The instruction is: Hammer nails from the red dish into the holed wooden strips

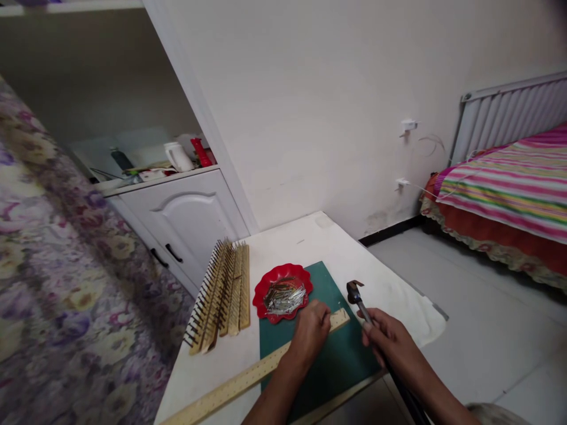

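Observation:
A claw hammer (pixel 364 310) is in my right hand (pixel 390 341), its head raised over the right side of the green mat (pixel 339 357). My left hand (pixel 313 323) is closed above a long, pale wooden strip (pixel 248 381) with rows of small holes. Whatever its fingers pinch is too small to make out. Near the strip's far end, a thin nail (pixel 340 307) stands up. The strip lies slantwise across the mat and runs off it to the lower left. Just beyond my left hand sits a red scalloped dish (pixel 264 311) of loose nails (pixel 286 295).
Several wooden strips studded with upright nails (pixel 224 295) lie side by side at the left of the white table (pixel 283 245). A cabinet (pixel 186 218) and a floral curtain (pixel 88 307) stand to the left. At the right is a bed (pixel 509 183).

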Tool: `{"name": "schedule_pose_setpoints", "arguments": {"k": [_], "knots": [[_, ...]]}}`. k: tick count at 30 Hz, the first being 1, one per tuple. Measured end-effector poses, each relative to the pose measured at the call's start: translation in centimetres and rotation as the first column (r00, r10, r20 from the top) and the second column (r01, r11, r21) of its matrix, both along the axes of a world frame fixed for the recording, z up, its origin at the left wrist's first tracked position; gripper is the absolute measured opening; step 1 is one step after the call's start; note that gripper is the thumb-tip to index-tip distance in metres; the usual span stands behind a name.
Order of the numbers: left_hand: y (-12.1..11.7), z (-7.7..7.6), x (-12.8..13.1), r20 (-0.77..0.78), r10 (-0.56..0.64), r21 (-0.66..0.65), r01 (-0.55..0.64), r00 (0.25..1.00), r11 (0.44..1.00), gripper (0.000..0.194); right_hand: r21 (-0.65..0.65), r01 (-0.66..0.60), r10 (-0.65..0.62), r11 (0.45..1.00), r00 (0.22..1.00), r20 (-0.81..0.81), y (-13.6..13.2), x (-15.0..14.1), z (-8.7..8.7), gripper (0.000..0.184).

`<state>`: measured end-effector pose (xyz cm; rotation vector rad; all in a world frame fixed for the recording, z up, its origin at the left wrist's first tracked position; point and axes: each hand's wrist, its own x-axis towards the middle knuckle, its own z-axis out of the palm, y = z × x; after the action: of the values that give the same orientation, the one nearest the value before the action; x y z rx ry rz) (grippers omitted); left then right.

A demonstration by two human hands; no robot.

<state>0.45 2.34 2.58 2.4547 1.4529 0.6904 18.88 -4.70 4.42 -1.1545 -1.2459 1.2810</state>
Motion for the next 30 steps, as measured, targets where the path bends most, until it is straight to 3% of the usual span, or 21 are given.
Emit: {"name": "schedule_pose_setpoints", "arguments": {"k": [5, 12, 18, 22, 30], "knots": [[0.2, 0.2, 0.3, -0.08, -0.006, -0.041, 0.003, 0.997, 0.999, 0.017, -0.013, -0.006, 0.006, 1.0, 1.0, -0.01, -0.1, 0.0, 0.5, 0.021], [0.5, 1.7, 0.9, -0.164, -0.028, -0.111, 0.01, 0.986, 0.994, 0.016, -0.004, -0.011, 0.011, 1.0, 1.0, -0.013, 0.0, 0.1, 0.1, 0.025], [1.0, 1.9, 1.2, -0.22, -0.021, -0.072, 0.005, 0.975, 0.997, 0.014, -0.003, -0.013, 0.013, 1.0, 1.0, -0.025, 0.0, -0.1, 0.0, 0.025], [1.3, 1.4, 1.3, -0.134, -0.024, -0.059, 0.016, 0.991, 0.998, 0.013, -0.022, -0.01, 0.009, 1.0, 1.0, -0.026, 0.0, -0.2, 0.3, 0.025], [1.6, -1.0, 1.5, 0.21, 0.054, -0.11, -0.031, 0.976, 0.993, 0.01, -0.015, -0.019, 0.019, 1.0, 1.0, -0.024, -0.1, -0.4, 0.8, 0.024]]}}
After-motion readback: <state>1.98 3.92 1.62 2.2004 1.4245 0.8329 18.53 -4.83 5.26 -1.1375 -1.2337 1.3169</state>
